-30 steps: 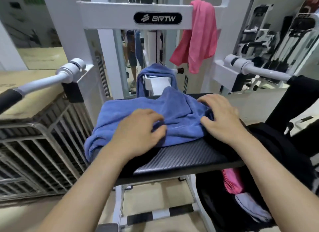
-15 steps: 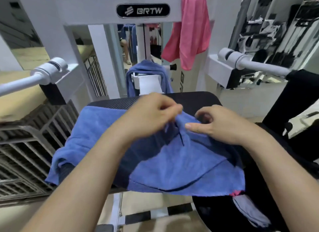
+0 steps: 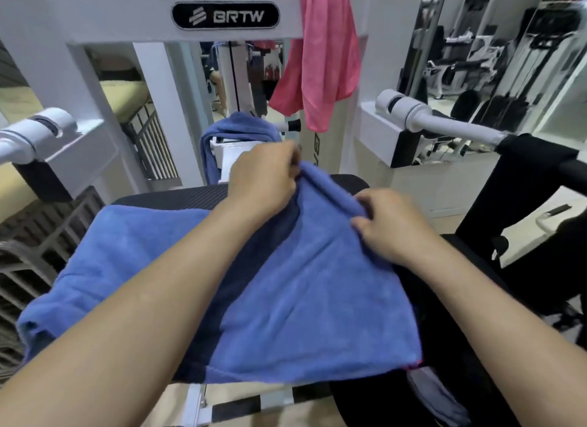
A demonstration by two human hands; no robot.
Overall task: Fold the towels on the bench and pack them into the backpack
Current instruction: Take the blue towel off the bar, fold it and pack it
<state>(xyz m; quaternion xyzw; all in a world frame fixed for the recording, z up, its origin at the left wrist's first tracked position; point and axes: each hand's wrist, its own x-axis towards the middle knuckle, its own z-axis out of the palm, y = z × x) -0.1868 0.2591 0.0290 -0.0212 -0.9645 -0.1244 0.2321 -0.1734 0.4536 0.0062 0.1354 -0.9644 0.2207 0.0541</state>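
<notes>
Blue towel spread over the black tabletop, long axis running left to right, left end drooping past the edge, near edge overhanging toward the camera. Far edge lifted into a ridge slanting from upper left to lower right, pinched by left hand and right hand, fingers of both closed on the cloth. Black backpack just right of the tabletop. Against half a second ago: ridge raised higher, hands spread farther apart along it.
</notes>
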